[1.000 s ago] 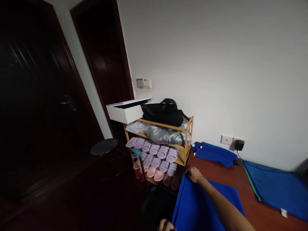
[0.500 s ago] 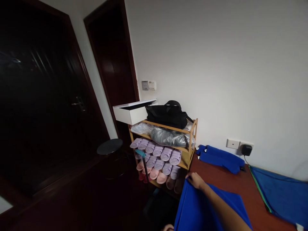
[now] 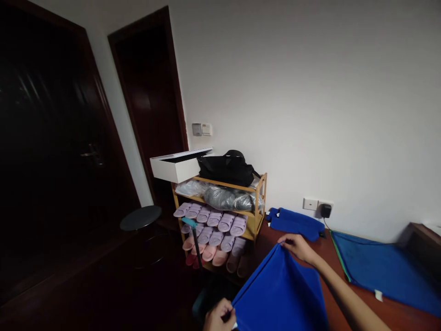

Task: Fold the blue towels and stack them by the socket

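Note:
A bright blue cloth (image 3: 272, 289) is stretched between my two hands above the near part of the reddish table (image 3: 336, 301). My right hand (image 3: 296, 247) pinches its upper corner. Low in the view, my left hand (image 3: 220, 315) grips the other end of the same edge, with a bit of white showing beside its fingers. The cloth's lower part runs out of the picture. Behind it, close to the wall, lies a folded blue cloth (image 3: 296, 222). A darker blue cloth (image 3: 382, 266) with a green edge and a white label is spread flat at the right.
A wooden shoe rack (image 3: 257, 220) holds rows of slippers (image 3: 215, 217), with a black bag (image 3: 227, 169) and a white box (image 3: 174, 170) on top. A round stool (image 3: 141, 217) stands left of it. A plug (image 3: 325, 210) sits in the wall socket.
My left hand has come into fuller view, holding the cloth. My right hand has shifted right and up, and the cloth's edge is drawn taut. The view has turned slightly right.

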The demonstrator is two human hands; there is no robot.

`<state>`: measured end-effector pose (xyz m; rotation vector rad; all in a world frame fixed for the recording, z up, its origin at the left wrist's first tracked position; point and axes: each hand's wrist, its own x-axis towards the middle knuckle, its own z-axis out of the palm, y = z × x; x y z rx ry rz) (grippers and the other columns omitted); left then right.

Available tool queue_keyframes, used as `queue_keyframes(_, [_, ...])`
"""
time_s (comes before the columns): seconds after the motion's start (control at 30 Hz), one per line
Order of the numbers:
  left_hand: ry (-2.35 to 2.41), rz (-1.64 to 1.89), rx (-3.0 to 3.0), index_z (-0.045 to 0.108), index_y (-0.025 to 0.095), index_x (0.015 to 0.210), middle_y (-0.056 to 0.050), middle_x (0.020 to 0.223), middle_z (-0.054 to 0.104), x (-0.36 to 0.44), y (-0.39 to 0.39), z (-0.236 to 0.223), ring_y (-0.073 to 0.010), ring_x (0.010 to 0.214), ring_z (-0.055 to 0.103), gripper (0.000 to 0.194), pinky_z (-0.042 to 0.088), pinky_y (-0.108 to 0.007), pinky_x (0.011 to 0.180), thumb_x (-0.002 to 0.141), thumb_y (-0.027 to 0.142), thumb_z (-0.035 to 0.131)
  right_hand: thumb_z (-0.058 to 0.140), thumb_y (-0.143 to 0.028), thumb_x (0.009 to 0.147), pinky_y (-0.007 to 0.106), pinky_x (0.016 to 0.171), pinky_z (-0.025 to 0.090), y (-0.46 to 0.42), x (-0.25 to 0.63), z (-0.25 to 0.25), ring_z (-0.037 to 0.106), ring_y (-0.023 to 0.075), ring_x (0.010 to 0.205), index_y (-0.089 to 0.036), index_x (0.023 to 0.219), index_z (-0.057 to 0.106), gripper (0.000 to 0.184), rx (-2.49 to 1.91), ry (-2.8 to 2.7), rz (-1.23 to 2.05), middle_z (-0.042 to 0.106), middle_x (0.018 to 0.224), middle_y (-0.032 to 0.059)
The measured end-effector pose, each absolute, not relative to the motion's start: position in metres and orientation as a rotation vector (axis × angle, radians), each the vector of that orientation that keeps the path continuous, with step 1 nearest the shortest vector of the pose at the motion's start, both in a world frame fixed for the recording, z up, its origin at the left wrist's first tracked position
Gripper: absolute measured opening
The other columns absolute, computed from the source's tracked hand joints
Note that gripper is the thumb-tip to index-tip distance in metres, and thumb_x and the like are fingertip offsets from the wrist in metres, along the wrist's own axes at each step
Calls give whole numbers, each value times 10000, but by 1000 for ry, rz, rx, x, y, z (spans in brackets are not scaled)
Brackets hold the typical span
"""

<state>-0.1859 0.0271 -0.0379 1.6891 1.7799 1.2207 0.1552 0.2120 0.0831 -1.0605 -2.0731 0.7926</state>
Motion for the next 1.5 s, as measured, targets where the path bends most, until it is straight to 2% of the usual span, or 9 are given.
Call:
queue_keyframes(0.13, [1590,1316,1880,558,268,670,4,733,746,-173,26,69,-178,694,695,72,544,-260,692,733,283,587,683,-660,850,356,846,588,165,208,142,731,225,899,-233,964,781,452,-1068,-1882,748,802,959,62])
queue_keyframes(0.3, [1413,1334,2251,551,272,699,25,798,758,-153,35,195,-179,758,703,75,535,-274,746,725,204,570,784,-688,761,355,852,592,105,264,199,719,214,903,-211,980,757,525,-1034,-1645,729,784,968,74])
queue_keyframes(0.5, [1147,1283,2304,607,245,732,-20,892,791,-136,71,273,-201,882,737,83,578,-297,820,796,288,638,791,-686,762,324,782,592,43,304,239,706,203,858,-221,954,742,506,-1071,-1550,650,765,916,58])
queue_keyframes(0.63, [995,1197,2218,697,221,811,-25,866,783,-122,90,291,-197,859,748,146,611,-315,825,818,366,694,735,-727,793,348,839,604,21,316,250,720,231,917,-232,916,762,511,-1105,-1567,511,786,961,78])
queue_keyframes(0.8, [917,1194,2165,734,208,851,-37,865,784,-103,97,285,-198,819,746,238,615,-313,780,850,443,697,637,-718,881,361,879,603,8,327,241,724,251,972,-242,927,789,502,-1130,-1612,347,792,991,98])
queue_keyframes(0.93, [887,1166,2248,756,207,817,-49,895,802,-92,88,273,-211,887,745,224,592,-325,845,897,387,650,565,-685,944,382,921,596,-6,341,227,723,257,1026,-269,875,810,488,-1126,-1713,211,774,1015,109])
queue_keyframes(1.17, [860,1220,2356,757,246,845,-30,929,796,-68,49,274,-204,892,740,171,577,-311,857,927,295,615,545,-532,1003,323,841,619,-44,374,215,738,229,998,-352,1000,821,329,-1200,-1778,-96,758,1075,89])
queue_keyframes(1.33, [734,1332,2355,749,245,844,-50,900,777,-47,15,286,-204,868,722,208,578,-315,838,969,319,600,579,-432,988,332,852,620,-72,386,219,737,235,1034,-405,1107,787,241,-1198,-1626,-428,746,1158,64])
queue_keyframes(1.5, [723,1312,2200,755,238,860,-58,933,777,-31,16,277,-209,900,722,218,578,-307,825,963,380,625,562,-389,989,321,846,610,-57,385,216,736,227,1017,-360,1103,766,235,-1270,-1498,-432,734,1219,52])
